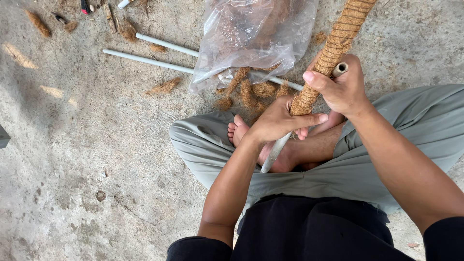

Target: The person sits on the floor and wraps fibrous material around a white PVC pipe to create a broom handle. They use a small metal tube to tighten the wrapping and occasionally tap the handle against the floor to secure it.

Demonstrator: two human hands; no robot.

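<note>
A coir-wrapped pole, brown fibre rope wound tightly over a pale pipe, slants across the seated person's lap. The left hand closes around the wrapping's lower end; the right hand grips higher, thumb pressed across it. 2 bare pipes and a plastic bag lie on the concrete floor.

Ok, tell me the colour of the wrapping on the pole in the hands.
Golden brown, a coir rope wrapping coiled in tight rings; the head view shows it.
</note>
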